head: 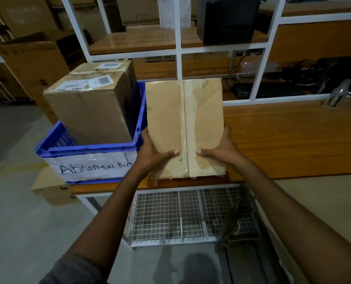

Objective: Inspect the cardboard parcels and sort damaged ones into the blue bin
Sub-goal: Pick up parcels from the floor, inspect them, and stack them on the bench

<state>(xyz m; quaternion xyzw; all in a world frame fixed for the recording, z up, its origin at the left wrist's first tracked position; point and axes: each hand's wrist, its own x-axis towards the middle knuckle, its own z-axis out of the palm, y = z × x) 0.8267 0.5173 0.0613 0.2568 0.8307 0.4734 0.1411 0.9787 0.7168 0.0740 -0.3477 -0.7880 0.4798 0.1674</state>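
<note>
I hold a flat cardboard parcel (pixel 168 119) over the near edge of the wooden table, its taped seam running down the middle and a crease across its upper right. My left hand (pixel 153 152) grips its lower left side with the thumb on top. My right hand (pixel 219 149) grips the lower right side the same way. Just left of it stands the blue bin (pixel 88 150) labelled "Abnormal Bin". Two cardboard boxes sit in the bin: a big one (pixel 88 111) in front with a torn crease, and another (pixel 103 67) behind it.
The wooden table (pixel 293 140) stretches to the right. A white frame shelf (pixel 178 52) rises behind it with a black device (pixel 227 19) on top. A wire mesh rack (pixel 191 218) sits under the table. A small box (pixel 51 187) lies on the floor left.
</note>
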